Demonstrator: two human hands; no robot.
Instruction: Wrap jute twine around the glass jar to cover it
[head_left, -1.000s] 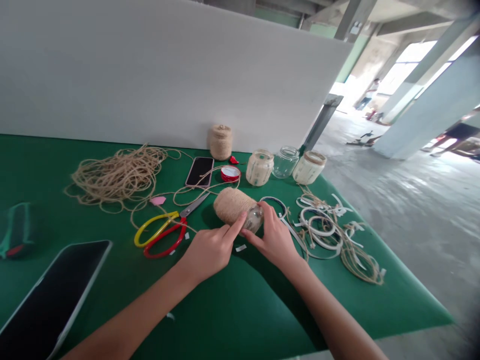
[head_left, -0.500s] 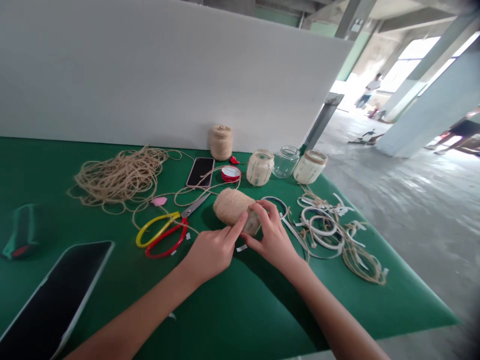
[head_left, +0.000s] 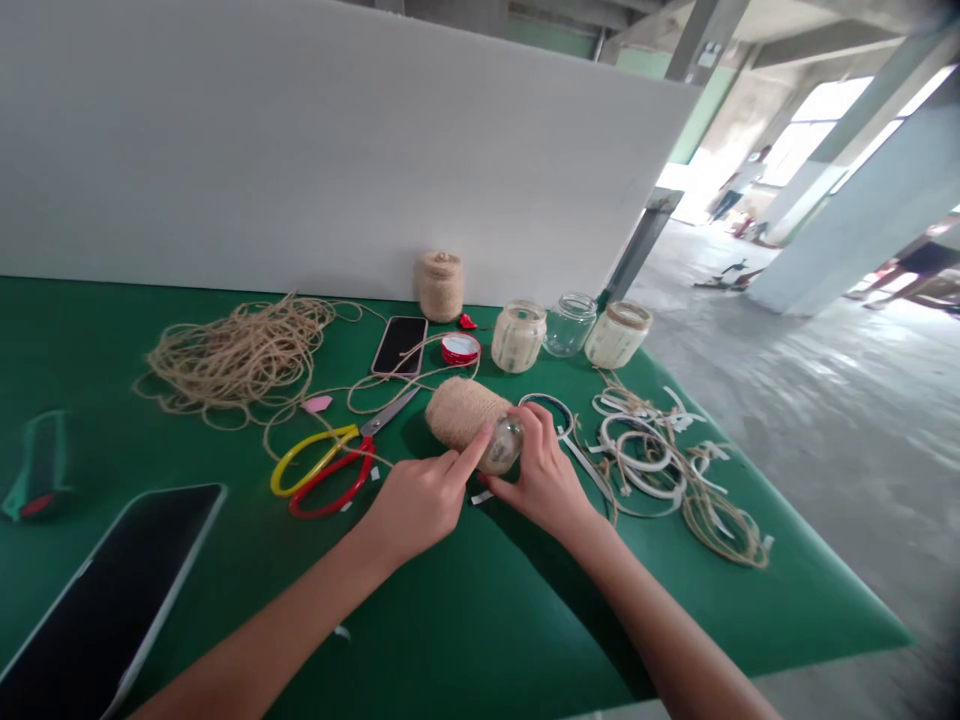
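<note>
A glass jar (head_left: 469, 415) lies on its side near the front of the green-topped table (head_left: 480, 620), wrapped in tan jute twine over most of its body (only the glass end is bare). The right hand (head_left: 544, 470) curls around that bare end, gripping it, while the left hand (head_left: 420, 500) stretches its index finger onto the wrapping. Red-and-yellow-handled steel scissors (head_left: 322, 465) lie just beside the jar, a loose heap of jute twine (head_left: 240, 355) further left, and a clear glass jar (head_left: 570, 325) stands toward the back edge.
</note>
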